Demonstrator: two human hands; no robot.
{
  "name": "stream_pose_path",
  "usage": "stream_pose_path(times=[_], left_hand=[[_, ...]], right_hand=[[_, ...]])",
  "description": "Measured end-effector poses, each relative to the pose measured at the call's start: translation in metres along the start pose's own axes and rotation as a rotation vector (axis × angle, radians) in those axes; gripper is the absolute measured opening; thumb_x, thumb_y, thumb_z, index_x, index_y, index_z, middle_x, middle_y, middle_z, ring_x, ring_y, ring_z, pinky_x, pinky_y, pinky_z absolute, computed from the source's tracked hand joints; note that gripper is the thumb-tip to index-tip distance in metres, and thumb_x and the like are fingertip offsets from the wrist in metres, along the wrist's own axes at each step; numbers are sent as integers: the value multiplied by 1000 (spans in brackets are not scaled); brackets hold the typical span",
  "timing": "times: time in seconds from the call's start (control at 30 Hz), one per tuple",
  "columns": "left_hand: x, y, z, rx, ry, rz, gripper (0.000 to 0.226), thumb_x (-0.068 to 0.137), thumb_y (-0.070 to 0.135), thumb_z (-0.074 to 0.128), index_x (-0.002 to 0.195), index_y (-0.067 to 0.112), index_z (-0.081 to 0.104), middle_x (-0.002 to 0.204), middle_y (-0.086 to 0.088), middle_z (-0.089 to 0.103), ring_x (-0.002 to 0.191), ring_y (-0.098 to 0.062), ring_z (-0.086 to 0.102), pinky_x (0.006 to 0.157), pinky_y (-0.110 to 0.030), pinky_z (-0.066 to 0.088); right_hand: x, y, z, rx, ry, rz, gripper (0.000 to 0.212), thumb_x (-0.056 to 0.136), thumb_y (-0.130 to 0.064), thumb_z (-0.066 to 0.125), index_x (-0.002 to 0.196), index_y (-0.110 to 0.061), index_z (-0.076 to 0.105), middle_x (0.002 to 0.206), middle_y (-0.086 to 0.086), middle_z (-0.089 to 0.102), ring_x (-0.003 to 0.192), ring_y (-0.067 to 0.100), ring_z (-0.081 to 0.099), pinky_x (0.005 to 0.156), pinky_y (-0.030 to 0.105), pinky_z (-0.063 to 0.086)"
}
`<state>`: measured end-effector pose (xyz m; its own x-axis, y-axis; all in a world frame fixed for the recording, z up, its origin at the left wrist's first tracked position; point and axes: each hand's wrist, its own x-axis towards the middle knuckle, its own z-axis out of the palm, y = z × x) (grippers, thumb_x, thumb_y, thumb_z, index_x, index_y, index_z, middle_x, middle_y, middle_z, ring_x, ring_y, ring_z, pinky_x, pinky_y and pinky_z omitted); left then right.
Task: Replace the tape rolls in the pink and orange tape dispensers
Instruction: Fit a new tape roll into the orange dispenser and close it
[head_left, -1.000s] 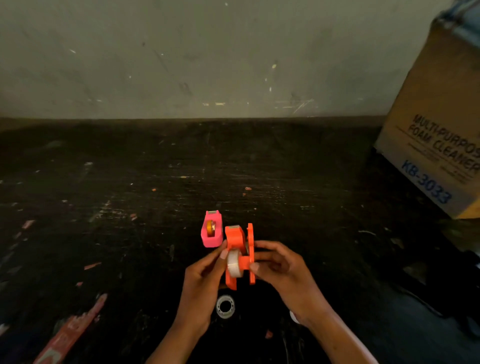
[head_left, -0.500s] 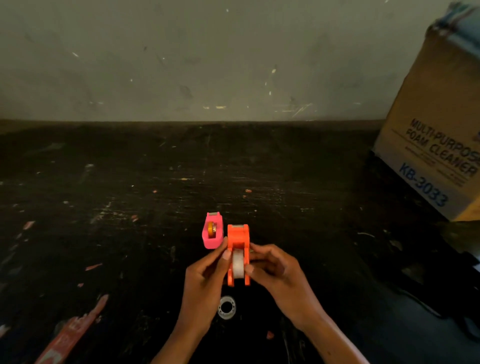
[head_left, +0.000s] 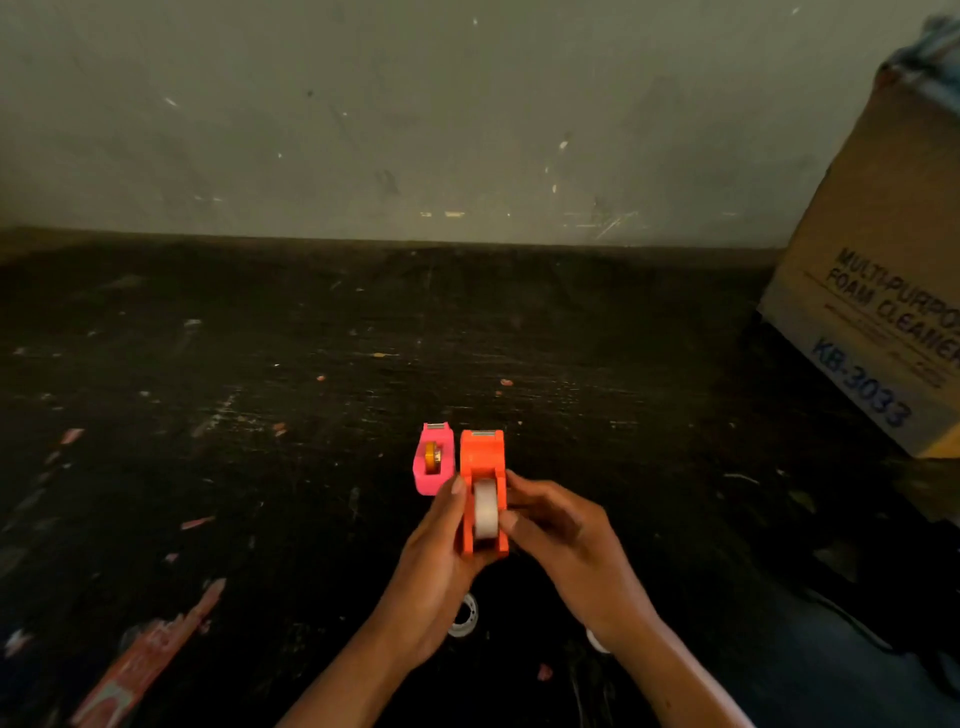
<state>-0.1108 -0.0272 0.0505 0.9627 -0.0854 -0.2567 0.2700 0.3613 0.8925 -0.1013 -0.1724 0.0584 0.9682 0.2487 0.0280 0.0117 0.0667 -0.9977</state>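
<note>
The orange plastic tape dispenser (head_left: 483, 488) is held just above the dark scuffed work surface (head_left: 260, 415), near its front edge. A white tape roll (head_left: 485, 508) sits in the dispenser's open well, edge-on to the camera, with its rounded rim exposed between the two side walls. The dispenser's long axis runs away from the person toward the grey wall; the metal cutter end points at the wall and the roll end faces the person. This orientation keeps the well and roll in direct sight, which suits seating or checking the roll. The left hand (head_left: 426, 571) is closed around the dispenser's left wall, thumb tip high on that wall, and appears to act as the clamp. The right hand (head_left: 566, 551) is closed on the dispenser's right wall, with one fingertip resting on the roll's near rim; by judgement it is pressing the roll home or seeking the tape end. Just left of the orange dispenser, almost touching it and parallel to it, stands the pink plastic tape dispenser (head_left: 430, 460), cutter end likewise toward the wall, with an amber-coloured roll (head_left: 432, 456) in its well. Directly behind the orange dispenser, toward the person and partly hidden by the left hand, a nearly spent clear ring-shaped tape core (head_left: 465, 618) lies flat. Far to the right of the orange dispenser stands a cardboard box printed "MULTI-PURPOSE FOAM CLEANER" (head_left: 883, 312).
</note>
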Motion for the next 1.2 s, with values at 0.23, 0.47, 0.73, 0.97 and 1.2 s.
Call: stream_pose_path(times=[0.23,0.47,0.73,0.97,1.2], left_hand=[[3,2,0,28,-71,66,46,83,39,48,126,23,53,119,-15,66,99,-28,66,76,-42,53],[2,3,-3,182,-64,85,46,82,54,45,124,36,53,118,-6,64,98,-23,65,78,-37,51],[0,11,0,248,-61,70,53,76,52,61,125,34,51,101,-5,64,82,-20,61,67,-34,48],[-1,16,1,281,-47,50,60,66,44,58,125,40,46,106,-6,62,83,-19,60,66,-33,47],[-3,17,-3,334,-53,82,45,75,38,58,115,51,45,112,-1,61,96,-15,59,78,-32,47]], right_hand=[[13,-29,-14,-452,8,-160,19,92,-13,68,104,-26,76,101,-4,67,98,7,64,82,5,51],[22,-40,-9,-598,-81,-178,13,88,-12,73,89,-24,77,89,-15,58,90,-1,58,76,5,47],[31,-48,-8,-793,18,-461,10,90,-7,69,95,-14,73,102,-27,46,99,-21,50,89,-4,42],[44,-58,-13,-661,-21,-367,19,94,-3,61,97,-21,67,99,-27,56,94,-17,61,82,-1,51],[51,-71,-11,-659,-102,-186,34,96,-4,59,77,-32,61,114,-9,60,109,4,60,95,24,50]])
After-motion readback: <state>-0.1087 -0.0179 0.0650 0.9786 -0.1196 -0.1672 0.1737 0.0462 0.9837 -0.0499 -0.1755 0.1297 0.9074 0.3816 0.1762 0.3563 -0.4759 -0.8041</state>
